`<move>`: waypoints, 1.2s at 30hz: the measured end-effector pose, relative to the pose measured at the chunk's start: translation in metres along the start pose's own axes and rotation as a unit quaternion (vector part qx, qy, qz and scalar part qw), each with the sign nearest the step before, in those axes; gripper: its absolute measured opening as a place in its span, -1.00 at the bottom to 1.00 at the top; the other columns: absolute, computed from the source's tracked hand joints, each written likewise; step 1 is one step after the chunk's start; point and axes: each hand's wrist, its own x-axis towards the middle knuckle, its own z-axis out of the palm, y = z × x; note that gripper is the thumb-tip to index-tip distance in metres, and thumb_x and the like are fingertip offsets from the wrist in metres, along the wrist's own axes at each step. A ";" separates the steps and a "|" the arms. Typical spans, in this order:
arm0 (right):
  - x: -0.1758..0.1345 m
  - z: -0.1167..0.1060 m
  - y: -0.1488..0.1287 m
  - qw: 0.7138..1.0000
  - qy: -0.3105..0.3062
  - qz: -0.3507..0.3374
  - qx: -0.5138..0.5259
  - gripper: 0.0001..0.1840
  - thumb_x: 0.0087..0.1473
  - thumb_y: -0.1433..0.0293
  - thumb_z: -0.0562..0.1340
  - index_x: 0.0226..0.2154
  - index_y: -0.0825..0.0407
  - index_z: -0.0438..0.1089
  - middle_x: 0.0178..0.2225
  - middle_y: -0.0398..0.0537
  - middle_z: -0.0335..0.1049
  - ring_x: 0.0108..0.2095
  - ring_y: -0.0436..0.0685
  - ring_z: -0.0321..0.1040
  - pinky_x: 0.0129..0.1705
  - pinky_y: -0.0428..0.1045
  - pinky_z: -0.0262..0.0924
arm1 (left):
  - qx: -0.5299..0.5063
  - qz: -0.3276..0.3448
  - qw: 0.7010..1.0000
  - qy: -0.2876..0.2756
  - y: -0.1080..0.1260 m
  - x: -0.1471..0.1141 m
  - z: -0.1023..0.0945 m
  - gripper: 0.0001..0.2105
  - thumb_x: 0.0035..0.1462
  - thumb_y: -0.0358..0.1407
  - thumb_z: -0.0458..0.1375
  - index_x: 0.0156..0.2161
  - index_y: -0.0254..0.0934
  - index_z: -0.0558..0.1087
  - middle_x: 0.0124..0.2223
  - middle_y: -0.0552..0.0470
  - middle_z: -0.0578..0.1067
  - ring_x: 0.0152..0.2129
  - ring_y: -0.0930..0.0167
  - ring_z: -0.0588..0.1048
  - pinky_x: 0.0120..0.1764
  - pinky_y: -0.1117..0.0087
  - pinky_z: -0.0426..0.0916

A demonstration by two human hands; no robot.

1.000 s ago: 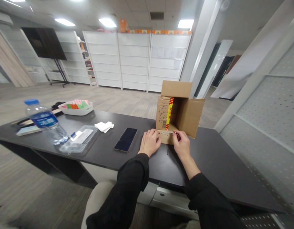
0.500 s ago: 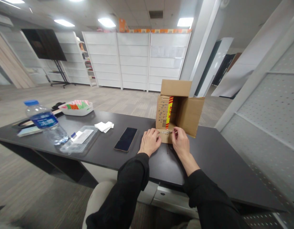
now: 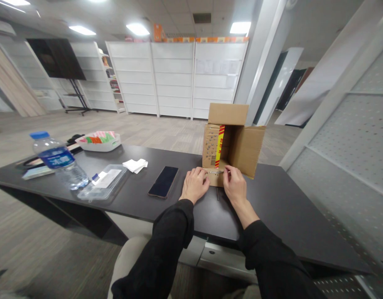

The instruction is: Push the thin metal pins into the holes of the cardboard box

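An open cardboard box (image 3: pixel 253 145) lies on its side with its mouth facing me and its flaps folded out. A thin, shiny strand that looks beaded (image 3: pixel 215 172) stretches across its lower flap (image 3: pixel 215 181). My right hand (image 3: pixel 235 186) pinches the strand's right end between thumb and fingertips. At the flap's left edge, my left hand (image 3: pixel 195 183) is closed with curled fingers at the strand's other end; its exact grip is partly hidden. A thin dark stick-like piece (image 3: pixel 218 194) rests on the table just in front of the flap.
Left of my hands lie a phone (image 3: pixel 163 182), white tissues (image 3: pixel 135 166) and a clear plastic case (image 3: pixel 101 192). A water bottle (image 3: pixel 59 160) and a white basket (image 3: pixel 99 145) of colourful packets stand farther left on the dark table (image 3: pixel 281 216). A perforated panel (image 3: pixel 350 166) borders the right.
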 end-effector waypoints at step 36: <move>-0.002 0.003 0.001 0.997 -0.045 0.011 -0.063 -0.72 0.30 0.33 0.06 -0.24 0.01 0.48 -0.26 0.04 0.49 -0.23 0.20 0.33 -0.18 0.06 0.07 | -0.001 0.003 1.000 0.004 0.000 -0.001 -0.001 -0.86 0.25 -0.33 0.12 -0.10 -0.21 0.47 -0.04 -0.03 0.51 -0.08 0.28 0.44 -0.05 0.25 0.28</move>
